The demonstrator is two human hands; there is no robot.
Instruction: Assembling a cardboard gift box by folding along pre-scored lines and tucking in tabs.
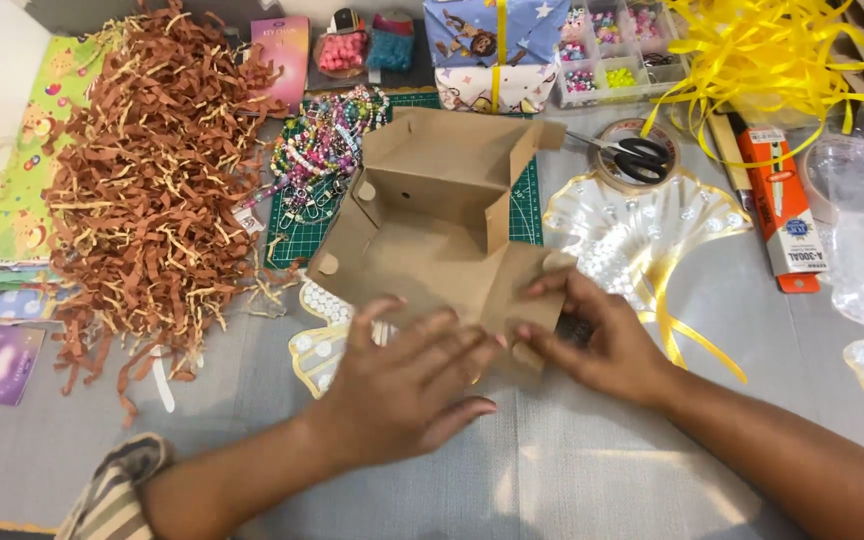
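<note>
A person's two hands pressed on a half-folded brown cardboard box (432, 215) that sat at the middle of a grey desk (572, 460), partly over a green cutting mat (297, 235). The left hand (407, 385) lay open and flat, fingers spread, on the box's front flap; the right hand (602, 335) was loosely curled, its fingertips pinching down the flap's right corner. The box stood open at the top, its side walls raised and its lid flap tilted back.

To the left, a large heap of brown shredded paper (152, 170) spread across the desk beside green patterned sheets (27, 170). A tangle of colourful bead strands (322, 150) lay just behind the box's left corner. To the right were black-handled scissors (637, 155) resting on a roll of tape (612, 175), a clear gold-edged plastic wrapper (642, 225), an orange cutter package (782, 205) and a bundle of yellow ribbon (762, 55). A compartmented bead organiser (607, 55) and a wrapped gift (492, 50) stood along the far edge.
</note>
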